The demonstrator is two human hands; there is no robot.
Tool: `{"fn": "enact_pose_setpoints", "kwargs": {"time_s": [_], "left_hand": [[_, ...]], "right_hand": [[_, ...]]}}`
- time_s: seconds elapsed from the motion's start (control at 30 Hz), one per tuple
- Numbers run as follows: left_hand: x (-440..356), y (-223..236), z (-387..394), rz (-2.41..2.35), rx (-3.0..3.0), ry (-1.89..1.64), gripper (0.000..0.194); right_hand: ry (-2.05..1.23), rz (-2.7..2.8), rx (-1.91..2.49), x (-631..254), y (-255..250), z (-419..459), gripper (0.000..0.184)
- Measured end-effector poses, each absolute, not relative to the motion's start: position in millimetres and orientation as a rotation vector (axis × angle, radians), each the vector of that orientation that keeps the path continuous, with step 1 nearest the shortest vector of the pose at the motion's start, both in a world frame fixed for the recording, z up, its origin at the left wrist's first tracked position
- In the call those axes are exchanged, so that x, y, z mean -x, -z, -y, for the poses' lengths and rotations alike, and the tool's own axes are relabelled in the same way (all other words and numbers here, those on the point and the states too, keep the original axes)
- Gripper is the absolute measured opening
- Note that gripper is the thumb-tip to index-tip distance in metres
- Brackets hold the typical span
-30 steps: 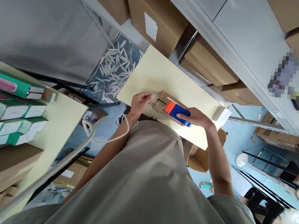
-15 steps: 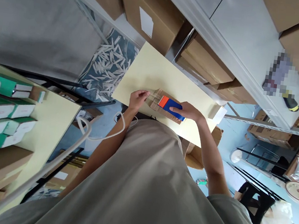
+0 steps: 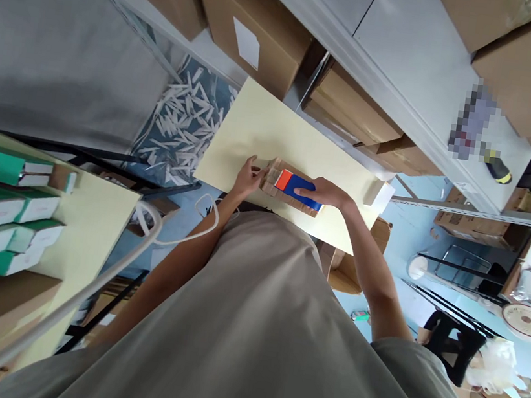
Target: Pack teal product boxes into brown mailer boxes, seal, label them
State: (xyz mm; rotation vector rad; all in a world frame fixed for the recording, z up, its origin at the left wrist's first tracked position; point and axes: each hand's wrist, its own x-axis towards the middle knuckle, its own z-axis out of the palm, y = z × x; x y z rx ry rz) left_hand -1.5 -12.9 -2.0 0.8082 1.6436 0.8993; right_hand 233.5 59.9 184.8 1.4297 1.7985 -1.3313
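Note:
A small blue box with an orange end (image 3: 288, 183) lies on top of a bundle of brown cardboard pieces (image 3: 271, 187) on the pale yellow table (image 3: 237, 117). My right hand (image 3: 327, 194) is closed over the right part of the blue box, thumb along its top; the other fingers are partly hidden behind it. At the left end of the cardboard, my left hand (image 3: 248, 178) has its fingers apart, their tips at or touching the brown edge. Whether they grip it is not clear.
Cardboard boxes (image 3: 250, 21) line the shelf behind the table. A small white box (image 3: 379, 194) stands at the table's right end. A white cable (image 3: 191, 241) loops by my left forearm. Green and white boxes (image 3: 4, 210) are stacked on the left table.
My left hand has moved in to the cardboard's left end, its fingers spreading from a pinch-like shape. My right hand stays on the blue box. The whole view has shifted slightly.

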Motion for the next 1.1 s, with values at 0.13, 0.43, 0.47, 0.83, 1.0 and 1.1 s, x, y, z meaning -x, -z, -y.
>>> {"fn": "enact_pose_setpoints", "kwargs": {"time_s": [0.13,0.43,0.47,0.83,1.0,1.1], "left_hand": [[9.5,-16.2,9.4,-1.624,-1.015,-0.869,0.033],[19.0,-30.6,-5.5,-1.508,-1.075,-0.7,0.028],[19.3,-31.0,-6.3,-1.514,-1.086,-0.694,0.027],[21.6,-28.3,-5.4,-1.52,-1.133,-0.602,0.028],[21.7,-27.1,-6.8,-1.557,-1.144,-0.599,0.028],[20.4,-26.5,-7.0,-1.575,-1.116,-0.609,0.029]], "right_hand": [[1.327,-1.791,-1.434,-231.0,-188.5,-60.4,0.063],[1.336,-1.725,-1.467,-225.0,-195.5,-59.6,0.06],[1.343,-1.697,-1.476,-229.2,-199.0,-58.9,0.06],[1.228,-1.254,-1.665,-386.1,-270.7,-24.0,0.07],[1.256,-1.218,-1.661,-398.5,-256.7,-23.7,0.067],[1.272,-1.254,-1.626,-404.2,-239.4,-29.3,0.067]]}}
